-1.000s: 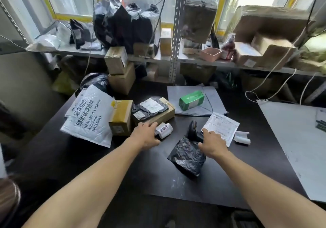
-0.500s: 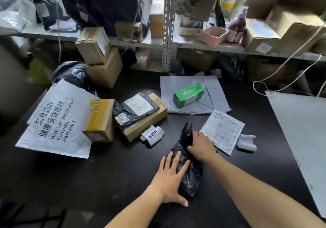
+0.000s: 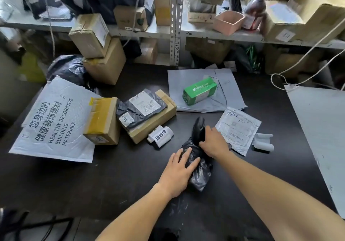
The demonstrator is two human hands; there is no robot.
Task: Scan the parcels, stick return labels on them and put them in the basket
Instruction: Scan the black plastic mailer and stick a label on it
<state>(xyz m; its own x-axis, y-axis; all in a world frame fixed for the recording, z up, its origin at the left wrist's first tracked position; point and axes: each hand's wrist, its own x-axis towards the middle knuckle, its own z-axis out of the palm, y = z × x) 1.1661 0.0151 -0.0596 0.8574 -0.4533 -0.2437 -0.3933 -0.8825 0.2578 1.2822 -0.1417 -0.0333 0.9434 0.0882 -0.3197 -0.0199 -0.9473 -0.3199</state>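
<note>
A small black plastic-bag parcel [image 3: 200, 173] lies on the dark table [image 3: 112, 175] in front of me. My left hand [image 3: 177, 173] presses flat on its near left side with straight fingers. My right hand [image 3: 214, 142] is curled at the parcel's far end, around the handle of a black handheld scanner [image 3: 198, 126] whose head sticks out beyond my fingers. A white roll of return labels [image 3: 160, 136] lies just left of the scanner.
On the left are a big white mailer [image 3: 54, 121], a yellow-taped box [image 3: 102, 121] and a black bag on a flat box [image 3: 143, 108]. A green box [image 3: 199, 91] sits on grey mailers, and a white pouch [image 3: 238, 128] lies to the right. Shelves behind hold boxes and a pink tub [image 3: 228, 22].
My left hand left the label roll and came down flat onto the black parcel. My right hand stayed at the scanner. The view dipped down and closer to the table.
</note>
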